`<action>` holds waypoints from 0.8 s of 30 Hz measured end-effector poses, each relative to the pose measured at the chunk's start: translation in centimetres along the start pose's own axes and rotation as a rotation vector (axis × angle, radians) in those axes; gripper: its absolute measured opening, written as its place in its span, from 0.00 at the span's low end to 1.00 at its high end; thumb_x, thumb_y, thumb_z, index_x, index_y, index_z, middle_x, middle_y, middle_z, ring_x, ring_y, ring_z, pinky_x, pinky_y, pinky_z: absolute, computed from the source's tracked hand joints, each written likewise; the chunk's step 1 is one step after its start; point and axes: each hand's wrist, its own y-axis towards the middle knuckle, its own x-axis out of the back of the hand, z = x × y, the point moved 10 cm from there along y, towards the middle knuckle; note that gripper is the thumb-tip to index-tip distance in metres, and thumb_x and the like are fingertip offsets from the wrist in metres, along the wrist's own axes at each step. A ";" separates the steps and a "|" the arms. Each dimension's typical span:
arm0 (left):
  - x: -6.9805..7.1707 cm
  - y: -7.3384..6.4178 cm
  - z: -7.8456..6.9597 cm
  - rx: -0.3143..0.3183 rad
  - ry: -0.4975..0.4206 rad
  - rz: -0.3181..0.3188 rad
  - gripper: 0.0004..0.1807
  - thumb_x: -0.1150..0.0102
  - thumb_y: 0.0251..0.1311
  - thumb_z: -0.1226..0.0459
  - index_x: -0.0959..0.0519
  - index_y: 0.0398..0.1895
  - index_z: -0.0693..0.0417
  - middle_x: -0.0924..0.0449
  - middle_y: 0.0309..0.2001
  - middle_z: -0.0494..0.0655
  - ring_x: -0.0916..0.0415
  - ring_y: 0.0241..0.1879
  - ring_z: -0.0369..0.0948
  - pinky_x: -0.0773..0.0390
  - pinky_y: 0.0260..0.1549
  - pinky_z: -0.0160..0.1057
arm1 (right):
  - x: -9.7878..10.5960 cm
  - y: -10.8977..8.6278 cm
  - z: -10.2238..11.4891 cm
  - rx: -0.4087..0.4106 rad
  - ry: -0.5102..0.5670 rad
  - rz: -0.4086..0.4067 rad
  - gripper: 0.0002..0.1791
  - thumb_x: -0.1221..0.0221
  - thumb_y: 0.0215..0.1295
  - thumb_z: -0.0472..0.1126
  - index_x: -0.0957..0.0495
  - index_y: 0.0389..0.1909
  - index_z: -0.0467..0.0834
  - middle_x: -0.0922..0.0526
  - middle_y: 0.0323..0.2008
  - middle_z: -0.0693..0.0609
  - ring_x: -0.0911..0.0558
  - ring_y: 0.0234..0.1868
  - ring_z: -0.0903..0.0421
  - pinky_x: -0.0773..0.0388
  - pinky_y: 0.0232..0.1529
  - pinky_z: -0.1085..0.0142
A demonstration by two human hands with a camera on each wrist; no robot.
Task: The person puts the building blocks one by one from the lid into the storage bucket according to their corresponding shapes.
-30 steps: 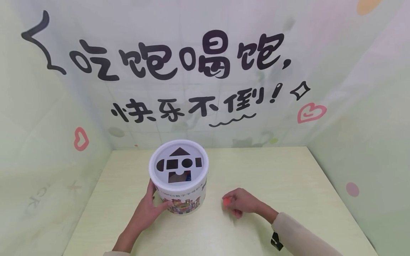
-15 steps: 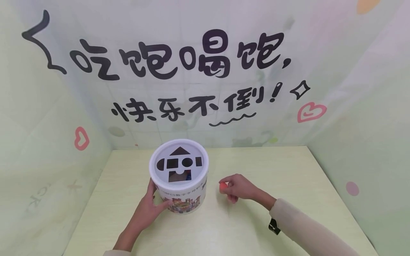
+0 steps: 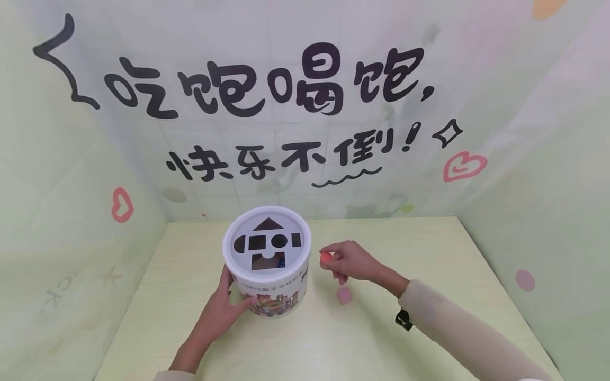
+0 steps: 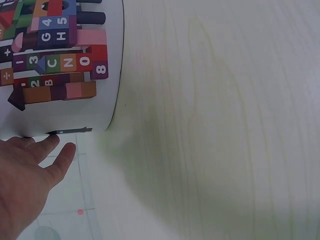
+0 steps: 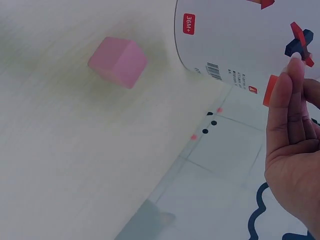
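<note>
A white bucket (image 3: pixel 274 288) printed with toy blocks stands upright, its lid (image 3: pixel 267 270) cut with a triangle, half-round, square, circle, rectangle and notched opening. My left hand (image 3: pixel 216 315) rests against its left side with the thumb spread over the front; in the left wrist view the fingers (image 4: pixel 60 160) look fairly straight. Just right of the bucket, my right hand (image 3: pixel 355 260) pinches a small orange-red block (image 3: pixel 326 258), round-looking from above and mostly hidden by fingers in the right wrist view. Below that hand, a pink cube (image 5: pixel 120 62) lies on the table.
The pale wooden table (image 3: pixel 405 328) is closed in by printed walls at the back and both sides. Something blue shows through the notched opening in the lid. A dark strap piece (image 3: pixel 404 320) hangs at the right sleeve (image 3: pixel 443 312).
My right hand has risen away from me and slightly left with the orange-red block, coming closer to the bucket. The pink cube beneath has come into view. Left hand and bucket stay put.
</note>
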 end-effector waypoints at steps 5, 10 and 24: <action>0.0 0.0 0.1 -0.004 0.005 -0.002 0.60 0.31 0.55 0.51 0.69 0.77 0.26 0.42 0.73 0.61 0.43 0.70 0.60 0.34 0.60 0.67 | 0.3 0.2 1.5 0.023 -0.038 0.014 0.20 0.39 0.65 0.42 0.21 0.57 0.43 0.19 0.18 0.45 0.21 0.14 0.55 0.17 0.23 0.60; 0.0 0.0 0.1 -0.005 0.009 -0.004 0.60 0.31 0.55 0.50 0.69 0.77 0.27 0.41 0.72 0.61 0.42 0.70 0.60 0.34 0.60 0.67 | 0.9 0.3 3.2 0.040 -0.078 0.011 0.19 0.38 0.65 0.42 0.21 0.57 0.45 0.18 0.19 0.45 0.20 0.16 0.50 0.16 0.24 0.57; 0.1 -0.1 0.1 -0.002 0.001 -0.005 0.61 0.30 0.54 0.50 0.69 0.77 0.25 0.42 0.72 0.60 0.42 0.70 0.59 0.34 0.61 0.66 | 3.1 0.1 7.0 0.070 -0.141 -0.021 0.18 0.38 0.65 0.41 0.20 0.56 0.49 0.19 0.18 0.47 0.20 0.16 0.50 0.15 0.25 0.56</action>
